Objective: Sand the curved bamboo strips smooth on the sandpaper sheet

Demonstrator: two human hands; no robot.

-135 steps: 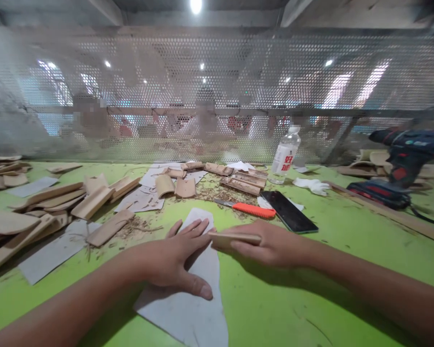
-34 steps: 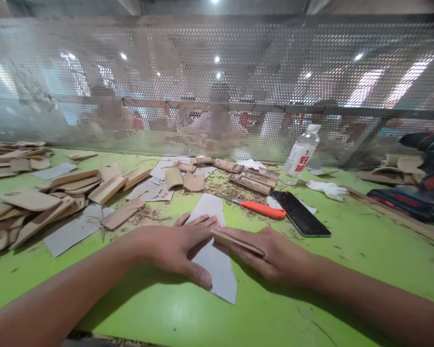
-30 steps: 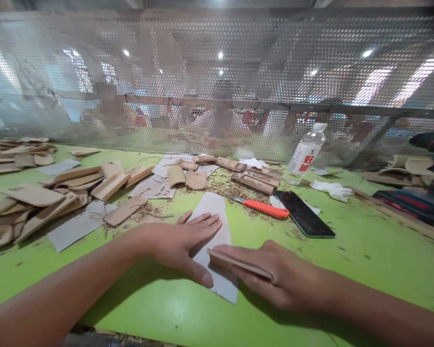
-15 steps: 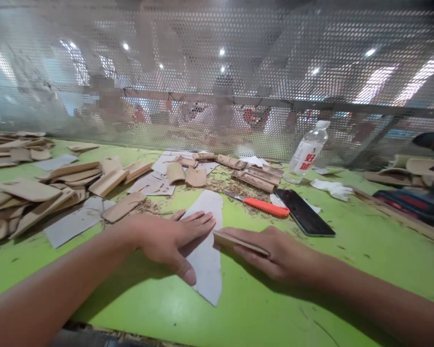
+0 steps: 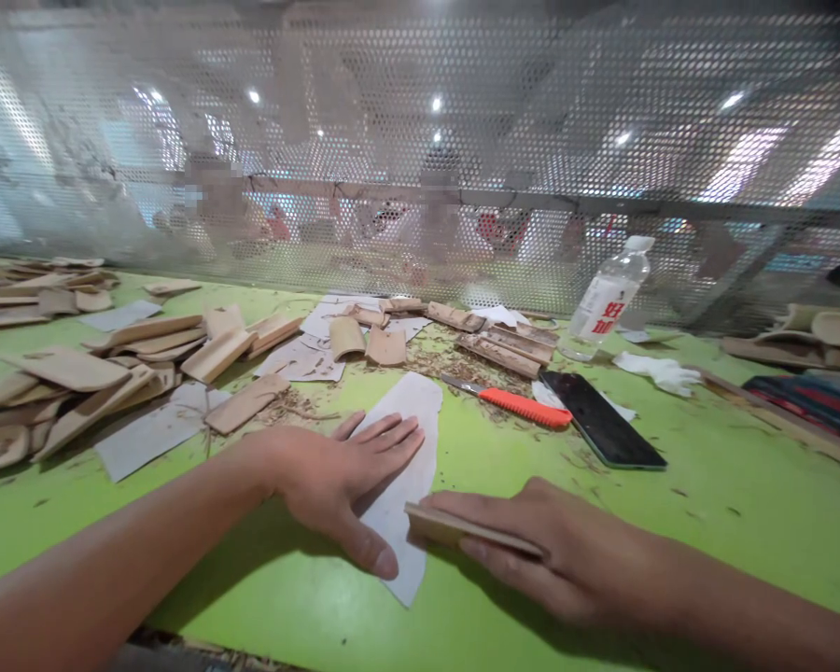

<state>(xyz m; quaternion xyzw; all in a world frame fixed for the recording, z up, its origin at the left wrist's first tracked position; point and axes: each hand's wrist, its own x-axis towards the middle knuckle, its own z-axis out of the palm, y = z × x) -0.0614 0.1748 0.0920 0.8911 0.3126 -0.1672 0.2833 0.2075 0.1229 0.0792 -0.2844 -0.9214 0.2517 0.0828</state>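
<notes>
My left hand (image 5: 354, 481) lies flat with fingers spread on a light grey sheet, like sandpaper (image 5: 420, 411), pressing it to the green table (image 5: 266, 607). In my right hand (image 5: 553, 551) is a curved piece of bamboo (image 5: 455, 534), gripped between thumb and fingers. The bamboo's left end is over the sheet's right edge, near my left thumb; whether it touches the sheet I cannot tell. Beyond my hands lies an orange-handled utility knife (image 5: 522, 408), its blade pointing left. A black phone (image 5: 602, 420) rests to the right of the knife.
Cut bamboo pieces (image 5: 77, 369) are piled at the left, with another group (image 5: 805, 336) at the right. Shavings and rough bamboo strips (image 5: 500, 350) lie behind the knife. A tilted plastic bottle (image 5: 606, 303) and a white glove-like cloth (image 5: 658, 373) are farther back. A perforated metal screen (image 5: 364, 205) borders the table.
My right hand has drawn the bamboo piece toward me along the sheet's right edge. My left hand stays flat on the sheet. The whole view has shifted slightly.
</notes>
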